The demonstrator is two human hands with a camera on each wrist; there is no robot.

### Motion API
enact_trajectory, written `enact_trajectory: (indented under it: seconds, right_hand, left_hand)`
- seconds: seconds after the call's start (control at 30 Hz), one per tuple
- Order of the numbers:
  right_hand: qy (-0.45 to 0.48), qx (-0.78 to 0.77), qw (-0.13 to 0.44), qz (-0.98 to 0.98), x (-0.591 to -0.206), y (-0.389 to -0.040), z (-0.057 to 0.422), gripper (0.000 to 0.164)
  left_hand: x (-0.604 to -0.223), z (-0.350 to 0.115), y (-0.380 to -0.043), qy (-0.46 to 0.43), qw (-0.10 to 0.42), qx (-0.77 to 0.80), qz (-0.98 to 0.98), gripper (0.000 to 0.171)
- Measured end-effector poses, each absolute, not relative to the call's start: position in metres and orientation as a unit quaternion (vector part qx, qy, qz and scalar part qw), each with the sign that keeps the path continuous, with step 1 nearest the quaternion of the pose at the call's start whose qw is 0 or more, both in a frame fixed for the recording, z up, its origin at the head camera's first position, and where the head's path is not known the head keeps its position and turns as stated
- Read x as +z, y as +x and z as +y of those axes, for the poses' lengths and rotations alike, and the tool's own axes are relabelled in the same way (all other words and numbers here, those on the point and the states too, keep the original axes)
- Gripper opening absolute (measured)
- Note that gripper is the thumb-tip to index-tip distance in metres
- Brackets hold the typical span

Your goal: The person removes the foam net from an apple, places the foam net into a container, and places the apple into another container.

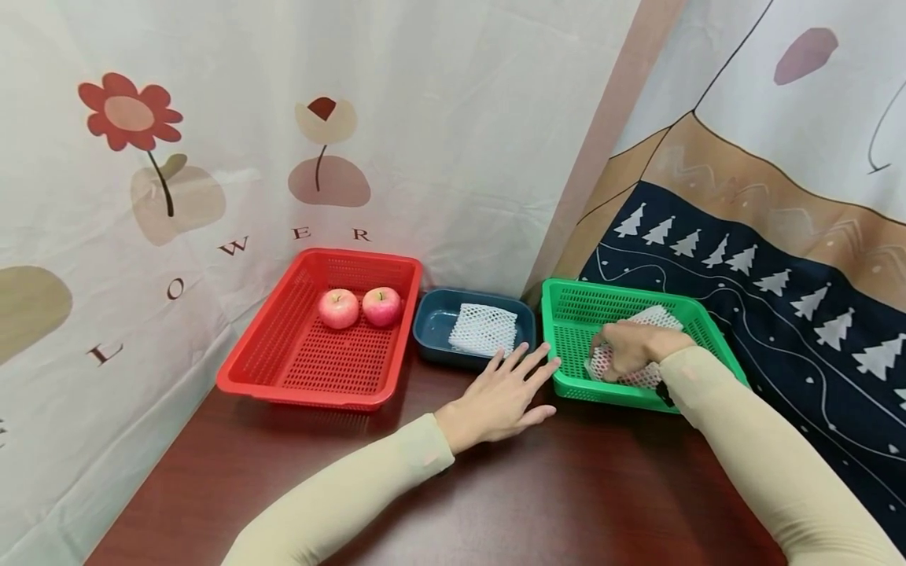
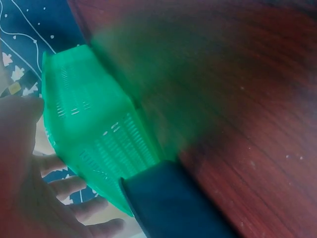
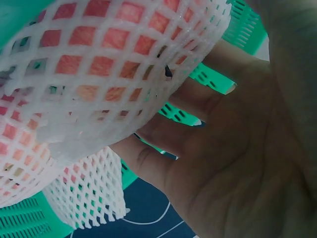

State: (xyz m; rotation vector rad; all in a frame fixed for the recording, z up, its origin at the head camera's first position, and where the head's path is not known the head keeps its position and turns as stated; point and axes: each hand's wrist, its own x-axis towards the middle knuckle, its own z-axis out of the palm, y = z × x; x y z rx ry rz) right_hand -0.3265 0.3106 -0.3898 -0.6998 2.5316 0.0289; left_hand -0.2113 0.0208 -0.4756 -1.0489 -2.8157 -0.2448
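My right hand (image 1: 630,347) reaches into the green basket (image 1: 576,310), its fingers curled round an apple in a white foam net (image 3: 109,54). In the right wrist view the fingers pass behind that net, and red skin shows through the mesh. Another netted apple (image 3: 15,148) lies beside it. My left hand (image 1: 499,397) has its fingers spread, holding nothing, in front of the blue tray (image 1: 433,334) and near the green basket's corner. A white foam net (image 1: 484,328) lies in the blue tray.
To the left a red basket (image 1: 311,365) holds two bare apples, a left apple (image 1: 338,309) and a right apple (image 1: 382,306). The containers stand in a row on the brown table (image 1: 524,503). Behind hangs a printed curtain (image 1: 460,157).
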Motion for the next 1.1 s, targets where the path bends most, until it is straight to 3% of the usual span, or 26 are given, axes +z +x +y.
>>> enact_trajectory:
  seconds: [0.8,1.1]
  right_hand:
    - [-0.261,-0.040,0.194,0.945,-0.373,-0.317,0.302,0.057]
    - [-0.274,-0.065,0.157,0.947,-0.374,-0.313,0.300,0.071]
  left_hand:
    - [-0.475,0.023,-0.211,-0.338,0.059,-0.085,-0.936,0.076]
    - [-0.477,0.021,-0.210,-0.340,0.056,-0.087,-0.935,0.075]
